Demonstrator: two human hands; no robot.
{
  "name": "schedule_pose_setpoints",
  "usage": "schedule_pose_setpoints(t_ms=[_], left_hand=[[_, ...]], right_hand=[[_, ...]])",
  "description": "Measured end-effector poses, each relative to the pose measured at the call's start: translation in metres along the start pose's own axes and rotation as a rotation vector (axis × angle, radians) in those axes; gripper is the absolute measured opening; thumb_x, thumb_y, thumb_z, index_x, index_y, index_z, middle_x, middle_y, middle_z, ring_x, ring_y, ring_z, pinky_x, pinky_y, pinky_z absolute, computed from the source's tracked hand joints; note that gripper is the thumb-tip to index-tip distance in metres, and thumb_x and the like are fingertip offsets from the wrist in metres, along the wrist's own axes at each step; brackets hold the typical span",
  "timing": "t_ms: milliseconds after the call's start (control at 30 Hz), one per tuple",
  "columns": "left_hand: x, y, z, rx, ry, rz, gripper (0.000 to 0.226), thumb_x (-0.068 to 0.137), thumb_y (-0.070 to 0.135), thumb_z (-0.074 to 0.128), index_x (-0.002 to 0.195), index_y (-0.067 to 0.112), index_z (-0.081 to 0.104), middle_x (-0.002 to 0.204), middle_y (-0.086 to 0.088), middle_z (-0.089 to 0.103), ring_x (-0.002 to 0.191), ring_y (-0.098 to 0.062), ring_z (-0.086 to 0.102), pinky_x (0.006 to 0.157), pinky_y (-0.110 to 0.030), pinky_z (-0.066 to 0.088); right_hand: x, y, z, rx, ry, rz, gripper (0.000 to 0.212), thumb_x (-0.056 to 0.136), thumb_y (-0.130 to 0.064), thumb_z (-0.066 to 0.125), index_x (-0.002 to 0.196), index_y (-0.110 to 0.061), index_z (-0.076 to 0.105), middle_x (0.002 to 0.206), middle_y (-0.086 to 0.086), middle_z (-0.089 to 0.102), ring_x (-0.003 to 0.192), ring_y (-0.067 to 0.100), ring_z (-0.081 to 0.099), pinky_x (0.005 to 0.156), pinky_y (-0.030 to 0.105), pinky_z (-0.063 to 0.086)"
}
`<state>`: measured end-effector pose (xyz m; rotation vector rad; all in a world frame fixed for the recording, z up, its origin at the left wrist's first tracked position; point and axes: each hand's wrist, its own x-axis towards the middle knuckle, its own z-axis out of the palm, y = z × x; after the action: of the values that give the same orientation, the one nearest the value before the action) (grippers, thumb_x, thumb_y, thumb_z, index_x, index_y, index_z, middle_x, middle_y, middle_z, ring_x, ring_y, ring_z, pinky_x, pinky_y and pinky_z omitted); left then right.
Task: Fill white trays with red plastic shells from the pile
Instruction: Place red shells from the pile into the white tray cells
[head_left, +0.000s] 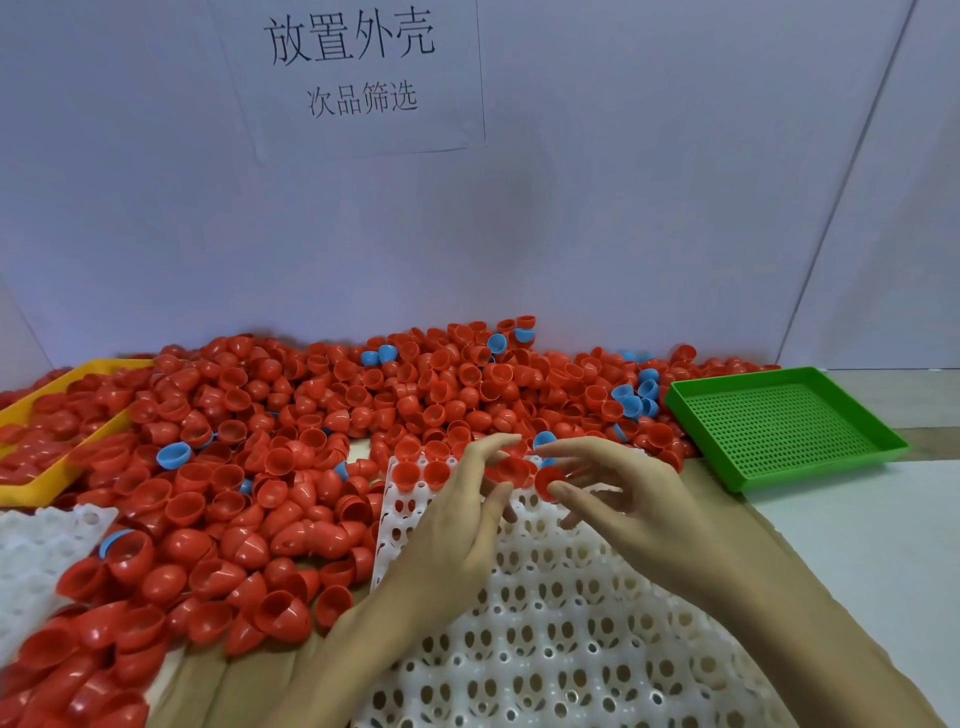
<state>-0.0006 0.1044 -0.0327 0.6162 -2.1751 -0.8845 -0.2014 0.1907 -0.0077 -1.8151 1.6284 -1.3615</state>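
While hands (524, 499) grip red shells (511, 467), white tray (571, 623) beneath

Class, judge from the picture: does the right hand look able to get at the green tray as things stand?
Probably yes: the green tray lies open on the right hand's own side, nothing standing between them, though its fingers already hold a red shell.

Red shells (291, 457) with scattered blue shells (174, 455); white tray (571, 623) patterned with holes; green perforated tray (784, 426) at the bench's right edge; yellow tray (62, 384) left.
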Motion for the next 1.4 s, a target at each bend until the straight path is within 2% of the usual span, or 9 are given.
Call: schedule_pose_setpoints(t_ms=[100,233,400,567,733,1033,1133,1267,1400], left_hand=[[0.001,-0.002,0.001,-0.066,0.021,-0.041,0.025,0.111,0.041,0.037,0.136,0.042,0.040,0.111,0.016,0.063,0.091,-0.017,0.069,0.085,-0.029,0.056],[0.003,-0.004,0.001,-0.108,0.049,-0.044,0.019,0.109,0.043,0.038,0.124,0.035,0.046,0.090,0.002,0.067,0.082,-0.017,0.069,0.079,-0.034,0.057],[0.003,-0.006,0.003,-0.105,0.008,-0.078,0.040,0.106,0.050,0.049,0.141,0.041,0.033,0.109,0.016,0.065,0.094,-0.012,0.072,0.085,-0.030,0.059],[0.002,-0.005,0.002,-0.045,-0.029,-0.069,0.030,0.105,0.052,0.049,0.133,0.049,0.039,0.113,0.025,0.057,0.101,-0.009,0.067,0.085,-0.025,0.057],[0.001,0.000,0.001,0.033,-0.049,-0.027,0.020,0.107,0.042,0.051,0.127,0.037,0.054,0.108,0.021,0.060,0.104,-0.005,0.062,0.081,-0.014,0.050],[0.000,0.005,0.000,0.101,-0.065,0.023,0.016,0.109,0.031,0.053,0.123,0.027,0.061,0.112,0.019,0.060,0.107,-0.008,0.059,0.083,-0.012,0.046],[-0.001,0.006,0.000,0.151,-0.075,0.042,0.015,0.110,0.028,0.052,0.121,0.026,0.061,0.111,0.019,0.058,0.104,-0.009,0.059,0.085,-0.016,0.048],[-0.002,0.012,0.003,0.402,0.073,0.151,0.011,0.108,0.022,0.055,0.112,0.022,0.065,0.105,0.015,0.057,0.097,-0.007,0.054,0.088,-0.027,0.048],[0.012,0.012,-0.006,0.443,0.256,0.002,0.017,0.105,0.029,0.056,0.116,0.024,0.067,0.112,0.017,0.056,0.106,-0.003,0.049,0.096,-0.024,0.047]], right_hand=[[-0.001,-0.006,0.000,0.066,-0.017,-0.002,0.029,0.093,-0.041,0.072,0.121,-0.043,0.069,0.103,-0.011,0.074,0.090,0.016,0.076,0.074,0.027,0.063],[-0.002,-0.007,0.000,0.059,-0.062,-0.024,0.017,0.095,-0.031,0.075,0.111,-0.033,0.070,0.105,-0.009,0.071,0.094,0.018,0.074,0.076,0.033,0.064],[0.003,0.003,-0.018,-0.095,0.007,0.033,0.015,0.093,-0.019,0.076,0.100,-0.031,0.071,0.098,-0.017,0.073,0.091,0.007,0.073,0.078,0.029,0.062],[0.005,0.028,-0.042,-0.438,0.264,0.073,0.017,0.090,-0.012,0.080,0.095,-0.026,0.071,0.094,-0.013,0.068,0.084,0.001,0.067,0.075,0.015,0.056],[0.004,0.046,-0.044,-0.590,0.241,0.191,0.009,0.091,-0.015,0.079,0.100,-0.015,0.077,0.101,-0.003,0.063,0.086,0.015,0.063,0.085,0.040,0.059],[0.004,0.046,-0.041,-0.585,0.219,0.219,0.010,0.094,-0.020,0.076,0.104,-0.019,0.074,0.107,-0.001,0.060,0.098,0.017,0.061,0.091,0.038,0.055],[0.005,0.047,-0.041,-0.594,0.228,0.220,0.009,0.095,-0.020,0.074,0.105,-0.020,0.075,0.108,-0.001,0.060,0.103,0.019,0.059,0.094,0.038,0.053],[0.005,0.046,-0.041,-0.586,0.230,0.210,0.010,0.097,-0.020,0.073,0.106,-0.020,0.075,0.108,-0.003,0.060,0.102,0.016,0.060,0.094,0.040,0.055],[0.005,0.042,-0.041,-0.561,0.213,0.175,0.010,0.097,-0.021,0.072,0.107,-0.021,0.075,0.108,-0.006,0.060,0.102,0.015,0.061,0.095,0.041,0.056]])
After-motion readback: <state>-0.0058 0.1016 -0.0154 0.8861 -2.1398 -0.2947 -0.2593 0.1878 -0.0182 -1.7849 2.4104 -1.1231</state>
